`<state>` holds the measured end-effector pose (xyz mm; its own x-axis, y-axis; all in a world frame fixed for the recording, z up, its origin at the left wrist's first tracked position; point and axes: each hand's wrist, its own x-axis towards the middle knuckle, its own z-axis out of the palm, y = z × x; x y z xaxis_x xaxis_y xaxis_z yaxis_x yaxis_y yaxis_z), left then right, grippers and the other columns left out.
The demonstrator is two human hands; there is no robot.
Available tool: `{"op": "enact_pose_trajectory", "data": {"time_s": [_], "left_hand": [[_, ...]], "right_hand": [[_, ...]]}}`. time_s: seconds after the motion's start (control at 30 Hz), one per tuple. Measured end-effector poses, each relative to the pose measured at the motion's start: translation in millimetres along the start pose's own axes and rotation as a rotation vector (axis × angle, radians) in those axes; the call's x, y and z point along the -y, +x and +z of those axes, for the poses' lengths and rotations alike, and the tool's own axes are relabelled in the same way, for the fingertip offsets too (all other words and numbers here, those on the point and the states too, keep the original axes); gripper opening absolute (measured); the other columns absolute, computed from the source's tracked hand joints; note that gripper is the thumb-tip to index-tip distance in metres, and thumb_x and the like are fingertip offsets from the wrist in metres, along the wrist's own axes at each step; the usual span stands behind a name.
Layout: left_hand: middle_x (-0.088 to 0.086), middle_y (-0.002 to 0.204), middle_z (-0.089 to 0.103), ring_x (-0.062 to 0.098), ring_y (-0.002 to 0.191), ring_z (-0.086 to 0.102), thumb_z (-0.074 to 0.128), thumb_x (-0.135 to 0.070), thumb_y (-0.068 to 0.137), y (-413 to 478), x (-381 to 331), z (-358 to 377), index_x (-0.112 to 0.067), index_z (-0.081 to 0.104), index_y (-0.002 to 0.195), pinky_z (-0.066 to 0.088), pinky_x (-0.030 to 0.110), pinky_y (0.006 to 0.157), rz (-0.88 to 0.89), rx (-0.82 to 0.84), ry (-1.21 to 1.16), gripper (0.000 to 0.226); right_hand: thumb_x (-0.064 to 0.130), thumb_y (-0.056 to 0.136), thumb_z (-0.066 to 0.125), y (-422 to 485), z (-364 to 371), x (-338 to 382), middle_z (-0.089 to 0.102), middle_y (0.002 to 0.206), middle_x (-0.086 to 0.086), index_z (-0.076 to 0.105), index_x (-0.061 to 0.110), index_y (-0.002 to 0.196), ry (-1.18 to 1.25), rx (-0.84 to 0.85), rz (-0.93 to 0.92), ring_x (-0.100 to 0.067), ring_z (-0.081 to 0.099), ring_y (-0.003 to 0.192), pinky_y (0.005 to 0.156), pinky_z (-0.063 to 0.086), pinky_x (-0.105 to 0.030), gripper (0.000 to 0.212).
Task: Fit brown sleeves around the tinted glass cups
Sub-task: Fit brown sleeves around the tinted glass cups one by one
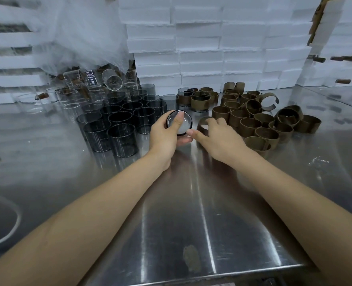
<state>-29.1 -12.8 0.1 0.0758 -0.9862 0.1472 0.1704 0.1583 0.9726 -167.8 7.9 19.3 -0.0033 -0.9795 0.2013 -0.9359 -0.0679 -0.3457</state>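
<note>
My left hand (166, 137) grips a tinted glass cup (183, 125) tipped on its side, thumb across its round base facing me. Just to the right, my right hand (218, 135) holds a brown sleeve (203, 124), fingers curled over its top edge. The two sit close together above the steel table (191, 203). A cluster of bare tinted cups (119, 124) stands to the left. Loose brown sleeves (259, 124) lie heaped to the right. Behind the hands stand sleeved cups (200, 101).
Clear glass cups (78, 93) crowd the back left under white foam wrap. Stacked white foam boxes (212, 48) wall the back. A curved bowl rim (9, 230) shows at the left edge. The table's front edge (191, 275) runs near me.
</note>
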Motion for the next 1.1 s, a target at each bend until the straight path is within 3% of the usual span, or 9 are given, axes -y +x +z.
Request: {"op": "enact_pose_trajectory", "data": {"time_s": [0.13,0.27,0.37,0.5,0.57,0.63,0.8,0.9,1.1], "left_hand": [[0.008,0.115,0.066,0.023,0.064,0.073,0.063,-0.032,0.095,-2.0,-3.4,0.9,-0.013,0.064,0.12,0.061,0.032,0.074,-0.025,-0.012,0.011,0.031],[0.004,0.13,0.059,0.026,0.065,0.074,0.06,-0.037,0.096,-2.8,-4.5,3.3,-0.017,0.059,0.127,0.058,0.041,0.088,-0.027,-0.027,0.05,0.037],[0.004,0.136,0.054,0.026,0.064,0.074,0.056,-0.038,0.098,-2.1,-4.4,3.6,-0.018,0.056,0.131,0.06,0.035,0.083,-0.034,-0.044,0.067,0.039],[0.006,0.131,0.057,0.025,0.06,0.073,0.05,-0.032,0.102,-1.4,-3.0,4.7,-0.015,0.057,0.127,0.058,0.023,0.06,-0.044,-0.048,0.04,0.03],[0.002,0.125,0.058,0.026,0.06,0.073,0.046,-0.027,0.104,-0.6,-3.1,5.5,-0.016,0.057,0.126,0.056,0.022,0.057,-0.07,-0.054,0.01,0.027],[-0.002,0.122,0.056,0.028,0.06,0.073,0.044,-0.024,0.105,0.9,-2.9,5.5,-0.017,0.056,0.127,0.058,0.024,0.06,-0.094,-0.064,-0.018,0.026],[0.004,0.139,0.052,0.028,0.065,0.074,0.044,-0.024,0.105,1.8,-1.4,6.1,-0.019,0.051,0.139,0.061,0.033,0.075,-0.091,-0.044,0.015,0.035],[0.0,0.135,0.051,0.026,0.064,0.074,0.043,-0.024,0.105,1.1,-2.0,6.1,-0.02,0.049,0.14,0.061,0.03,0.071,-0.088,-0.043,0.02,0.036],[-0.002,0.13,0.046,0.022,0.061,0.073,0.044,-0.021,0.105,-2.8,-4.6,6.6,-0.022,0.05,0.139,0.062,0.03,0.07,-0.069,0.003,0.049,0.035]], "right_hand": [[0.055,0.1,0.024,-2.3,1.0,-0.5,0.039,0.132,-0.018,0.051,0.007,0.128,0.001,-0.012,0.003,-0.041,0.05,0.116,0.097,0.043,-0.049,0.062],[0.035,0.103,0.035,0.9,-2.4,-2.6,0.039,0.135,-0.015,0.055,0.008,0.124,0.064,-0.056,-0.007,-0.036,0.048,0.118,0.098,0.044,-0.05,0.039],[0.012,0.095,0.048,2.4,-1.5,-5.4,0.033,0.143,-0.012,0.059,0.012,0.123,0.115,-0.032,-0.016,-0.033,0.047,0.123,0.099,0.045,-0.047,0.03],[-0.008,0.085,0.046,0.6,-1.1,-3.2,0.03,0.147,-0.012,0.064,0.008,0.102,0.232,-0.09,-0.023,-0.032,0.044,0.125,0.1,0.041,-0.036,0.03],[-0.009,0.082,0.044,1.1,-3.3,-2.2,0.041,0.13,-0.01,0.06,0.007,0.093,0.311,-0.143,-0.031,-0.029,0.048,0.116,0.093,0.04,-0.032,0.025],[-0.003,0.085,0.043,2.4,-3.6,-1.8,0.043,0.118,-0.008,0.057,0.007,0.101,0.351,-0.171,-0.038,-0.027,0.05,0.107,0.086,0.038,-0.03,0.023],[0.017,0.094,0.052,6.6,0.2,-3.8,0.051,0.128,-0.013,0.049,0.009,0.127,0.322,-0.121,0.012,-0.024,0.052,0.107,0.083,0.036,-0.025,0.034],[0.018,0.092,0.058,10.0,-4.0,-6.7,0.058,0.123,-0.01,0.047,0.009,0.132,0.407,-0.109,0.108,-0.016,0.052,0.097,0.08,0.039,-0.024,0.043],[0.004,0.09,0.055,8.6,-5.0,-7.8,0.064,0.115,-0.014,0.062,0.004,0.119,0.273,-0.118,0.062,-0.026,0.061,0.103,0.088,0.051,-0.035,0.031]]}}
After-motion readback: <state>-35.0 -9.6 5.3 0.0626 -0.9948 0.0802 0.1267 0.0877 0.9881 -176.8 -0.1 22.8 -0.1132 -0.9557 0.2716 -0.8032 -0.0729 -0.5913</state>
